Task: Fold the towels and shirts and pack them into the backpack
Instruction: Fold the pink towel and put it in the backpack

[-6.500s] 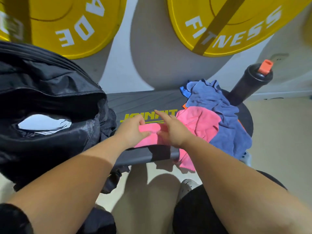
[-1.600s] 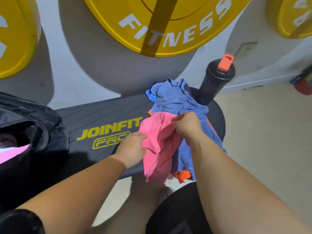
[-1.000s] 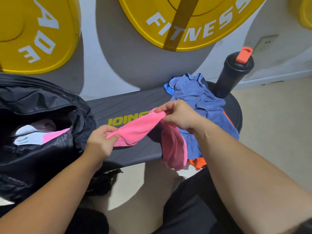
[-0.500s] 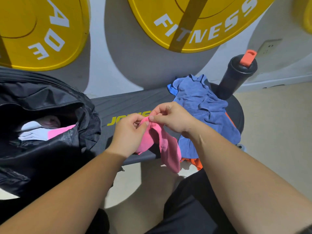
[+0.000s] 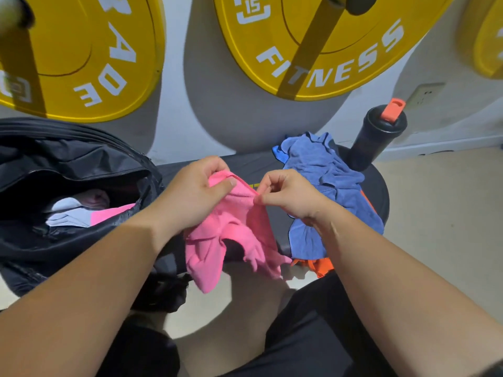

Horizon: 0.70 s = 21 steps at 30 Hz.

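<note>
At the far left the 1 black backpack [image 5: 81, 156] lies unzipped on the surface [image 5: 379, 197], its mouth gaping toward the person. 2 folded pieces show inside, a pale one [image 5: 68, 213] and a pink one [image 5: 111, 214] beside it. Next comes the left hand [image 5: 190, 197], thumb and curled fingers pinching the top edge of a pink cloth [image 5: 231, 235]. The right hand [image 5: 288, 194] pinches the same edge just beside it with its fingertips. The cloth is bunched, and its 2 loose ends hang off the front of the surface toward the person's legs. This looks like the start of a fold: the hands seem to be hunting for the corners. The next move probably calls for drawing them apart along that edge to open the cloth flat before halving it. Further right, 1 blue towel [image 5: 326, 186] lies crumpled over 1 orange cloth [image 5: 318, 266] — both unfolded, so roughly 3 pieces remain. 1 black bottle [image 5: 375, 137] with an orange cap stands behind them, and 3 yellow weight plates [image 5: 313, 36] hang on the wall.
</note>
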Available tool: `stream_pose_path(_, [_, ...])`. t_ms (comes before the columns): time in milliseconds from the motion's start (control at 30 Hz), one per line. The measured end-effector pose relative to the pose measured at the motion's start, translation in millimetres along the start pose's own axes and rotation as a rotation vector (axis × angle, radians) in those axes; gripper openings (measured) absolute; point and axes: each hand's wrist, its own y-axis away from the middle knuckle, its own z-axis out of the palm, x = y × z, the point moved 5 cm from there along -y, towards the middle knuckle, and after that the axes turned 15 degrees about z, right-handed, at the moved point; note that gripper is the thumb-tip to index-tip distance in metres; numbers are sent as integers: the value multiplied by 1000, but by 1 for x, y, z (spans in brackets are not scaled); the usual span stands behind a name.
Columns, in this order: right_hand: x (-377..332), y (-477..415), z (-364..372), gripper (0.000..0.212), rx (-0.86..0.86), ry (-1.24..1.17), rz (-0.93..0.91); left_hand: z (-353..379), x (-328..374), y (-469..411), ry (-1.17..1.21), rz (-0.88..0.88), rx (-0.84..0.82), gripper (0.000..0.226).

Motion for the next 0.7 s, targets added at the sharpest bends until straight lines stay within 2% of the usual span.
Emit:
stream_pose_path(100, [-8, 8, 6, 15, -50, 28, -15, -20, 14, -2, -83, 47, 43, 12])
stream_pose_path(200, [-11, 17, 21, 16, -65, 208, -13, -33, 25, -3, -24, 85, 103, 10])
stream_pose_path(333, [-4, 19, 31, 8, -44, 269, 6, -50, 40, -3, 65, 121, 250, 10])
stream_pose_path(533, [30, 14, 16, 8, 102, 551, 266, -88, 41, -1, 118, 138, 499, 13])
stream_pose_path(600, [38, 15, 5, 16, 149, 767, 347, -105, 31, 3, 125, 114, 603, 11])
stream_pose_path(700, [48, 18, -27, 22, 234, 861, 481, -120, 11, 9, 87, 49, 664, 9])
